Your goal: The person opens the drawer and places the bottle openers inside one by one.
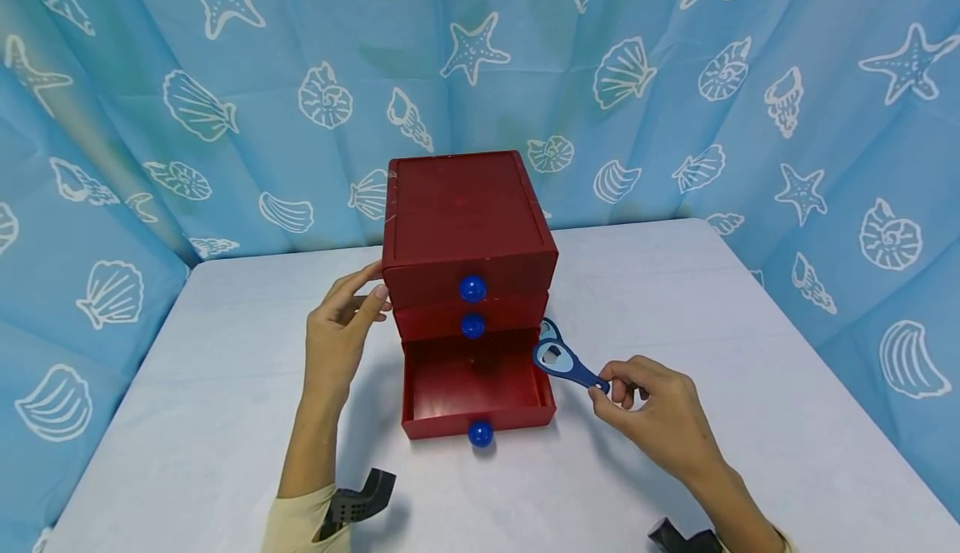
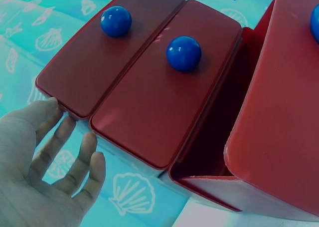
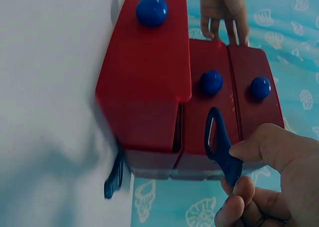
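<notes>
My left hand (image 1: 337, 332) rests its fingertips against the left side of a dark red cabinet (image 1: 465, 203) with three drawers; its fingers (image 2: 89, 142) are spread and loosely bent. The bottom drawer (image 1: 442, 427) is pulled out and shows a bare red floor. Above it, the other two drawers sit closed, each with a round blue knob (image 1: 472, 288). Between thumb and fingers, my right hand (image 1: 652, 407) pinches the handle end of a small dark blue tool (image 1: 573, 368) with an oval, light-centred head. That head overlaps the open drawer's right wall in the head view.
A second dark blue tool (image 3: 113, 177) lies on the white table (image 1: 750, 353) by the cabinet's right side, partly hidden behind the held one in the head view. A blue curtain (image 1: 420, 53) with white shells and starfish surrounds the table's back and sides.
</notes>
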Demonstrator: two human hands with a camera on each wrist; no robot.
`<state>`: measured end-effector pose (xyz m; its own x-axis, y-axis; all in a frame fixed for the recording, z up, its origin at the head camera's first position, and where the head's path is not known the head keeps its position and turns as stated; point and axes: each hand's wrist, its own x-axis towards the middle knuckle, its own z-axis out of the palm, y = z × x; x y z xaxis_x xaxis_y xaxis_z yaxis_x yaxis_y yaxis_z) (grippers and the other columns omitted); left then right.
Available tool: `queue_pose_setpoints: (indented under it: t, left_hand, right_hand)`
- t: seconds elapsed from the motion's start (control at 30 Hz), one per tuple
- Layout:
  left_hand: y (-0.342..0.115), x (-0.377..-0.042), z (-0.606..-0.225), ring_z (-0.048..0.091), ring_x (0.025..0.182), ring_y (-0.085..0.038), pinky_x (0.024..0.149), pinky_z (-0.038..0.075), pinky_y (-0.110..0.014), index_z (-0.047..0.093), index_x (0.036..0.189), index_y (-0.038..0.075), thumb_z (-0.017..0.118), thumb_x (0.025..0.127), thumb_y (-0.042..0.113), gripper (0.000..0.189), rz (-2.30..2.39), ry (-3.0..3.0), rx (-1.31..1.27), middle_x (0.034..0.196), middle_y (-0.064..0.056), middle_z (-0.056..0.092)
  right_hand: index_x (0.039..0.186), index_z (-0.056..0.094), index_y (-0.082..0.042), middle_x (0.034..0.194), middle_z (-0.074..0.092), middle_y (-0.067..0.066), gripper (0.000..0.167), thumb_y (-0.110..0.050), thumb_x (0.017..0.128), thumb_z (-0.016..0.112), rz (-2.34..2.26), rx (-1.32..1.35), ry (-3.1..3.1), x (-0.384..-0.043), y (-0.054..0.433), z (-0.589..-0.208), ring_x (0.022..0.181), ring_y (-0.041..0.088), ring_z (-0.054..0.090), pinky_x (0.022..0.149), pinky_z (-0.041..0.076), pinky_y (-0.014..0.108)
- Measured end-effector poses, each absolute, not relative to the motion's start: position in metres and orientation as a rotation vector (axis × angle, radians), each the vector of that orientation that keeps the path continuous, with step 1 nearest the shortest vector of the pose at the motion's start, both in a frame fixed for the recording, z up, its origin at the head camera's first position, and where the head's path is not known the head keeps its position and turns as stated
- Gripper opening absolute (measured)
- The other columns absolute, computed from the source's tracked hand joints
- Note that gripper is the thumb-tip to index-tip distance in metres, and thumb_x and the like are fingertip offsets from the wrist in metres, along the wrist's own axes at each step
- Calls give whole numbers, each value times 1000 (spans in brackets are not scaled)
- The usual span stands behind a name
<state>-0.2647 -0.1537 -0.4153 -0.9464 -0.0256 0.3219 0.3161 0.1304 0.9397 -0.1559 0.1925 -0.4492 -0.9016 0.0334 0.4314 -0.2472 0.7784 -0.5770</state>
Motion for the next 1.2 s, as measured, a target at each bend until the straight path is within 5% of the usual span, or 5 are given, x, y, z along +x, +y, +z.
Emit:
queue_pose_setpoints:
  t: [0.33, 0.67, 1.2]
  left_hand:
    - [-156, -269, -421, 65, 94, -28, 83, 55, -27, 67, 133, 28, 67, 98, 30, 35, -1879, -2142, -315, 126, 7, 62]
    - [-149, -252, -394, 64, 96, -37, 83, 55, -28, 64, 135, 11, 64, 99, 15, 36, -1900, -2152, -296, 125, -2, 62]
    - [-149, -251, -392, 65, 93, -30, 83, 55, -28, 65, 135, 11, 64, 99, 17, 36, -1893, -2163, -276, 125, 0, 62]
  right_hand:
    - [82, 70, -19, 68, 52, -13, 20, -13, 75, 88, 984, 264, -2550, -164, 170, -452, 65, 7, 51, 51, 43, 22]
    - [83, 71, -18, 69, 51, -13, 20, -12, 74, 88, 1065, 350, -2513, -173, 150, -455, 65, 8, 50, 51, 41, 22]
    - [94, 75, -12, 70, 50, -14, 16, -13, 81, 85, 932, 267, -2568, -179, 166, -458, 67, 8, 51, 58, 48, 25]
